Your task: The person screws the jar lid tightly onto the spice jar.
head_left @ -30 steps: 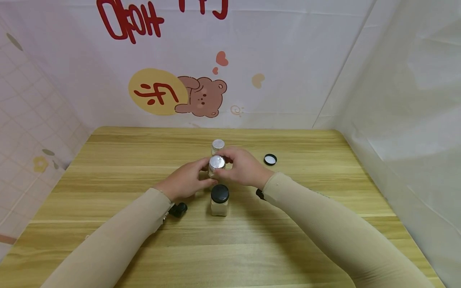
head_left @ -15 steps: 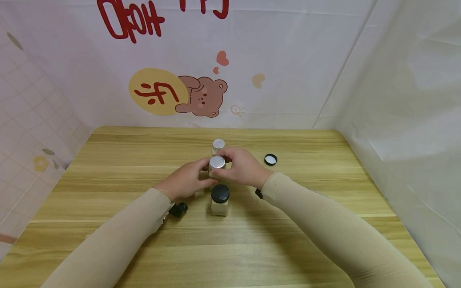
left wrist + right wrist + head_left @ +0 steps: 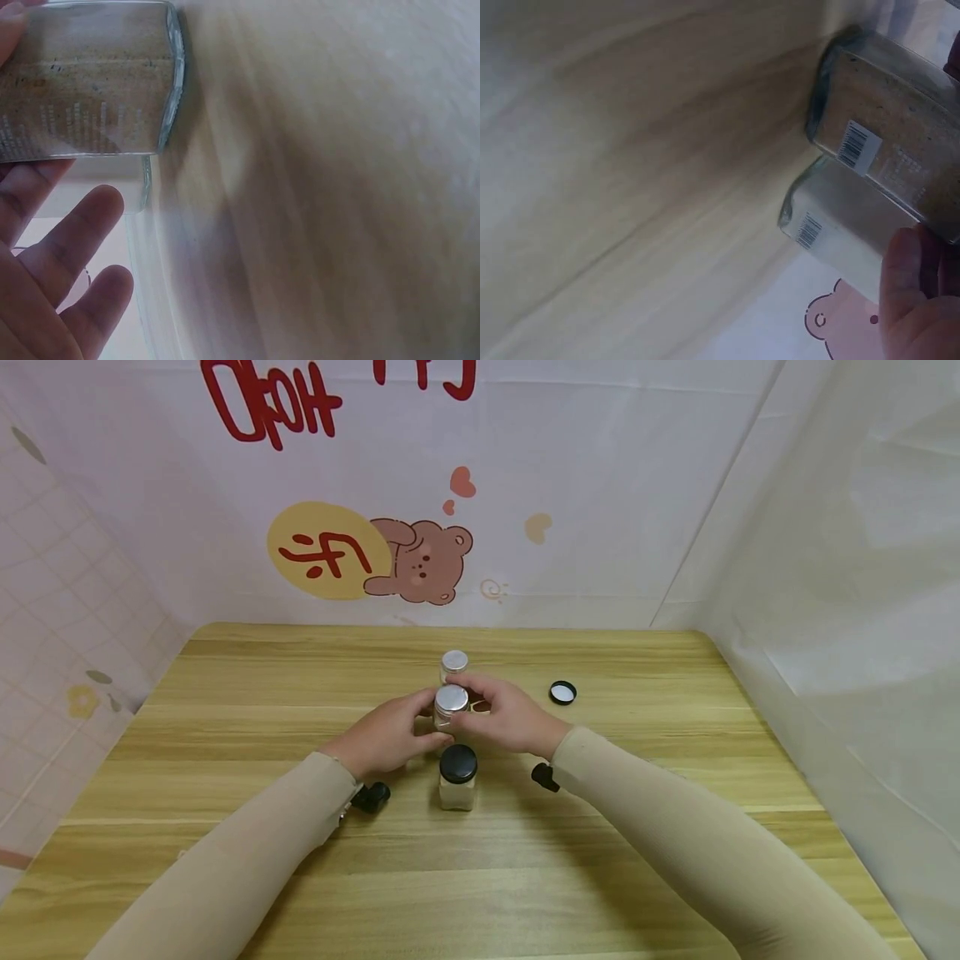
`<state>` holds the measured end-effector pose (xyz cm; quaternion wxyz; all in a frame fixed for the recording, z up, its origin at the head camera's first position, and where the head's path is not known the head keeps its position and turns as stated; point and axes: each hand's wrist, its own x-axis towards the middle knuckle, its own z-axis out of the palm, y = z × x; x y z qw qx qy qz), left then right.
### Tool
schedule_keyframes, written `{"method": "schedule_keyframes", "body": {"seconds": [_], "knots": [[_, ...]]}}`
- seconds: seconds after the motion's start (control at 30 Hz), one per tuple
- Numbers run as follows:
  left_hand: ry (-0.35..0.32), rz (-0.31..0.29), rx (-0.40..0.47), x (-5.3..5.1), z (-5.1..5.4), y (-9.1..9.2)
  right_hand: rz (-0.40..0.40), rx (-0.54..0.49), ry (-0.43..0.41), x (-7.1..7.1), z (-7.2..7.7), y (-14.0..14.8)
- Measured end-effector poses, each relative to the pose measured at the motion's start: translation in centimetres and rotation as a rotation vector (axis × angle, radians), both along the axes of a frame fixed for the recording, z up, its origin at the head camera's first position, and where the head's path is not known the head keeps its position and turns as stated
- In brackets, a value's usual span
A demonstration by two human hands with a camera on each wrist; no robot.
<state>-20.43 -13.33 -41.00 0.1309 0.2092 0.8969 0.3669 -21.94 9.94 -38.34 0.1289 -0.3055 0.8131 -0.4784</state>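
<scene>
Left sleeve: beige, running from the lower edge to the wrist, with a small black device beside it.
Left hand: fingers clamped on the speckled jar, thumb on one side and a finger on the opposite side; two other fingers stand apart, clear of the glass.
Speckled jar: upright between the two hands, near the middle of the bench, with brown speckled contents and its silver lid on top; I cannot tell whether the base touches the bench.
Far jar: upright just behind the speckled jar, with a silver lid too and pale contents.
Black-lidded jar: upright on the bench, just on the person's side of the speckled jar, with pale contents.
Right hand: thumb by the near rim of the silver lid, index finger reaching along its far rim; I cannot tell whether the fingers pinch it.
Loose lid: black with a white inside facing up, flat on the bench beyond the right hand.
Right sleeve: beige, reaching in from the lower right.
</scene>
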Motion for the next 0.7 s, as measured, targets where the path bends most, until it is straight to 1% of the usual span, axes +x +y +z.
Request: {"method": "schedule_keyframes", "body": {"seconds": [0.2,0.33,0.57,0.7], "knots": [[-0.003,0.006,-0.004,0.04,-0.11,0.02,-0.049,-0.049,-0.062,0.25,-0.38,-0.17],[0.001,0.003,-0.007,0.08,-0.12,0.01,-0.062,-0.062,-0.086,0.26,-0.49,-0.18],[0.007,0.005,-0.005,0.08,-0.15,0.01,-0.022,-0.076,-0.084,0.25,-0.69,0.25],[0.007,0.006,-0.010,0.06,-0.12,0.04,-0.042,-0.092,-0.081,0.25,-0.89,0.05]]}}
